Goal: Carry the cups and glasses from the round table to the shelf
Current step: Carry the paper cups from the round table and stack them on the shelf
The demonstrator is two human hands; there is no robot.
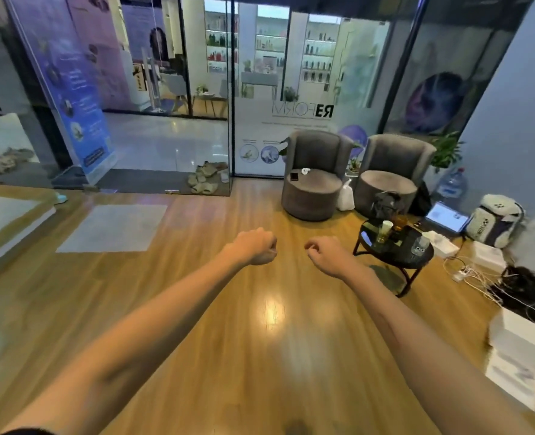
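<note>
A small round black table stands on the wooden floor at the right. On it are a pale cup, an amber glass, a greenish glass and a clear glass with a printed pattern. Both my arms reach forward over the floor, left of the table. My left hand is curled into a loose fist and holds nothing. My right hand is likewise curled and empty, a short way left of the table. No shelf is in sight.
Two grey armchairs stand behind the table by a glass wall. A laptop, a backpack, white boxes and tangled cables crowd the floor at the right. A water bottle stands in the corner. Slippers lie by the glass door.
</note>
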